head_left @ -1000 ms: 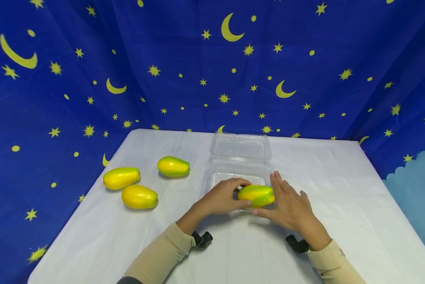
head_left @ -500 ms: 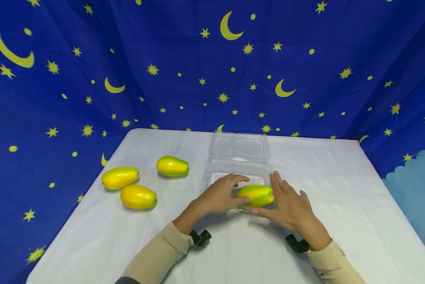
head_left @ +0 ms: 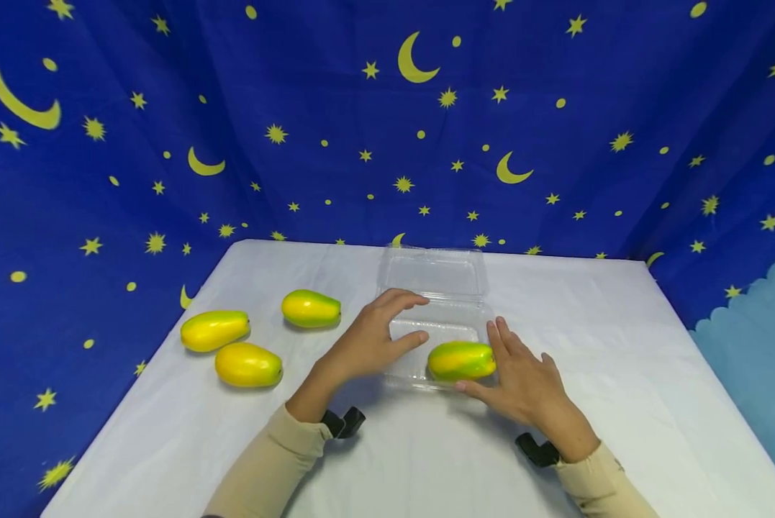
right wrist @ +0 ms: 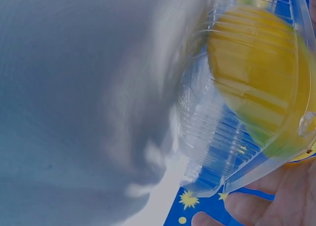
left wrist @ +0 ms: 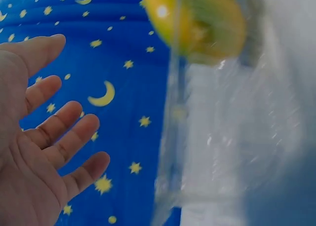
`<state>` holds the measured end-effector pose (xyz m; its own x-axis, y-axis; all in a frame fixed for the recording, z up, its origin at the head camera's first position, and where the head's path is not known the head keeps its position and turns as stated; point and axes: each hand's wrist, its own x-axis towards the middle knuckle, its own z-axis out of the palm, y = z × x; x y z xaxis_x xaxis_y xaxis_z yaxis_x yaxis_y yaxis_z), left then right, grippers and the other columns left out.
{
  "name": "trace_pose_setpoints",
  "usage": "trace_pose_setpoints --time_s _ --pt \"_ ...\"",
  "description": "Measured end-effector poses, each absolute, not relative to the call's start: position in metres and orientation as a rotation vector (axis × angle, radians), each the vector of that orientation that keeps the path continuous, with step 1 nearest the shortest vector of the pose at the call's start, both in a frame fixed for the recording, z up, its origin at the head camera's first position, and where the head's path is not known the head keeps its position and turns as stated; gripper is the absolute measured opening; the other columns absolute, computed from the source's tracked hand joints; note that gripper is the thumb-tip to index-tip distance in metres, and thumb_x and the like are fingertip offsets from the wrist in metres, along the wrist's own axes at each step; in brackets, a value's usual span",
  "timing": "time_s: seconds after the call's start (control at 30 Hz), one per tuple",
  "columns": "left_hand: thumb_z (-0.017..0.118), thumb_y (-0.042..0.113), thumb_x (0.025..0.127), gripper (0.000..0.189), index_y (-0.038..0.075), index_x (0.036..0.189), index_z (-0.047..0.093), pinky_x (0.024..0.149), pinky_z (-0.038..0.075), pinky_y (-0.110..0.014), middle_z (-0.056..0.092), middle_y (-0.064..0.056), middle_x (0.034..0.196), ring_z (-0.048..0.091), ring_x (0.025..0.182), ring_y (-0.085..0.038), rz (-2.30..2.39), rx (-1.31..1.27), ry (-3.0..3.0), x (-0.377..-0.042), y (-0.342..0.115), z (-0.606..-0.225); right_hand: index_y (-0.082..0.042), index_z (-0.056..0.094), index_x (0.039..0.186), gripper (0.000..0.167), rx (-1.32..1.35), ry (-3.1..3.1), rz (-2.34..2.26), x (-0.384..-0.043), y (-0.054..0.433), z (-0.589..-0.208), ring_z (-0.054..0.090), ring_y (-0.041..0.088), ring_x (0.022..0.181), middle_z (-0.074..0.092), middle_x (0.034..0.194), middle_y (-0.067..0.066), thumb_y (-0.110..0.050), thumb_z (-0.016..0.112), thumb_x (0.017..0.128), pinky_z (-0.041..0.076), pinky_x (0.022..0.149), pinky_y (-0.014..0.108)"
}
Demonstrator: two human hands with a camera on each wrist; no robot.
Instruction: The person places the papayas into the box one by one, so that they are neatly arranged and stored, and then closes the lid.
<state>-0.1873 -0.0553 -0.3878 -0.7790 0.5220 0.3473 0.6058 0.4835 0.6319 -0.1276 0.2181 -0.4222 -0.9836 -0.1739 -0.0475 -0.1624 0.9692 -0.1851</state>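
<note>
A yellow-green papaya (head_left: 458, 361) lies inside the front right part of a clear plastic clamshell container (head_left: 413, 370), whose lid (head_left: 432, 273) is laid back behind it. My left hand (head_left: 368, 342) hovers over the container's left side, fingers spread and apart from the fruit; the left wrist view shows its palm (left wrist: 39, 176) bare. With fingers extended, my right hand (head_left: 523, 381) rests along the container's right side, close to the papaya's stem end. Seen from the right wrist, the papaya (right wrist: 256, 73) shows through the ribbed wall, with fingertips at the container's edge.
To the left on the white-covered table (head_left: 426, 460) lie three more papayas: one nearer the container (head_left: 311, 309), one at far left (head_left: 215, 331) and one in front (head_left: 248, 364). A blue star-and-moon cloth (head_left: 335, 93) hangs behind and beside the table.
My left hand has let go of the papaya and moved left and up, its fingers spreading. The papaya stays in the container. My right hand keeps nearly the same place.
</note>
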Motion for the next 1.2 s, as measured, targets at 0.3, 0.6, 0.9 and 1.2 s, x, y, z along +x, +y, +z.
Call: trace_pose_setpoints --time_s 0.3,0.6,0.9,1.2 --pt "0.069 0.041 0.094 0.048 0.033 0.140 0.055 0.107 0.046 -0.047 0.053 0.012 0.141 0.053 0.128 -0.015 -1.249 -0.874 -2.582 -0.198 -0.097 -0.365 -0.009 0.011 0.162 0.123 -0.264 3.042 -0.317 -0.125 0.219 -0.423 0.030 0.040 0.149 0.014 0.169 0.013 -0.094 0.038 0.076 0.027 0.103 0.081" --pt "0.070 0.033 0.095 0.048 0.024 0.140 0.056 0.102 0.048 -0.046 0.056 0.005 0.141 0.055 0.126 -0.016 -1.217 -0.817 -2.479 -0.204 -0.128 -0.356 -0.010 0.012 0.162 0.125 -0.266 3.038 -0.308 -0.126 0.219 -0.422 0.030 0.041 0.149 0.013 0.169 0.013 -0.095 0.037 0.075 0.024 0.104 0.081" --pt "0.073 0.029 0.093 0.050 0.023 0.140 0.057 0.094 0.053 -0.044 0.053 0.002 0.144 0.050 0.134 -0.019 -1.193 -0.705 -2.498 -0.209 -0.142 -0.359 -0.009 0.012 0.162 0.125 -0.278 3.038 -0.314 -0.127 0.217 -0.423 0.030 0.041 0.149 0.013 0.169 0.012 -0.095 0.038 0.075 0.024 0.103 0.082" --pt "0.072 0.041 0.092 0.053 0.029 0.141 0.055 0.112 0.040 -0.054 0.046 0.006 0.151 0.042 0.142 -0.020 -1.259 -0.581 -2.586 -0.219 -0.156 -0.372 -0.009 0.012 0.162 0.123 -0.275 3.036 -0.304 -0.126 0.218 -0.422 0.030 0.042 0.149 0.014 0.169 0.013 -0.092 0.042 0.077 0.024 0.103 0.082"
